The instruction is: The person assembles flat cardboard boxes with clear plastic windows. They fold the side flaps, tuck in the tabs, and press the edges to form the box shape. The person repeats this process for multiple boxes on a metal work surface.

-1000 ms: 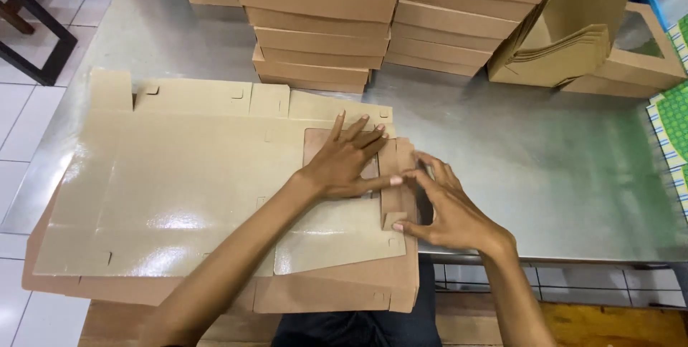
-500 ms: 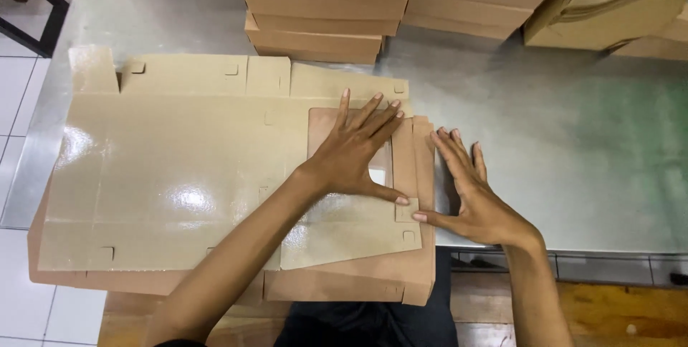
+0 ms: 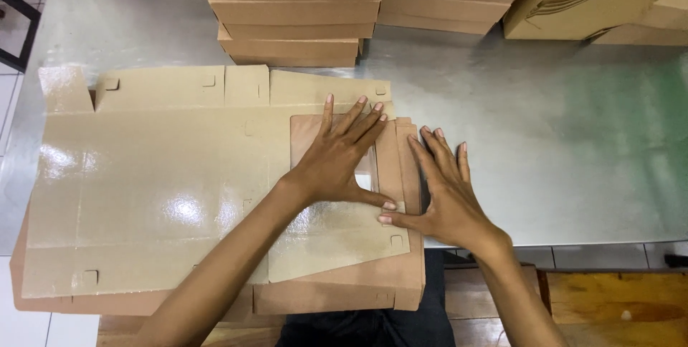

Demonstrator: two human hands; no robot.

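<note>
You're working under bright, even overhead light. It throws white glare patches on the glossy flat cardboard sheet (image 3: 165, 189) and a soft sheen across the metal tabletop (image 3: 559, 139). Your hands cast only faint, short shadows. The picture is sharp at the centre, with slight wide-angle stretching toward the edges.

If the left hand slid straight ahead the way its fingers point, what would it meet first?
The left hand points up and slightly right across the flat cardboard sheet; past its far edge, the nearest stack of folded boxes likely comes first, though depth is unclear.
</note>
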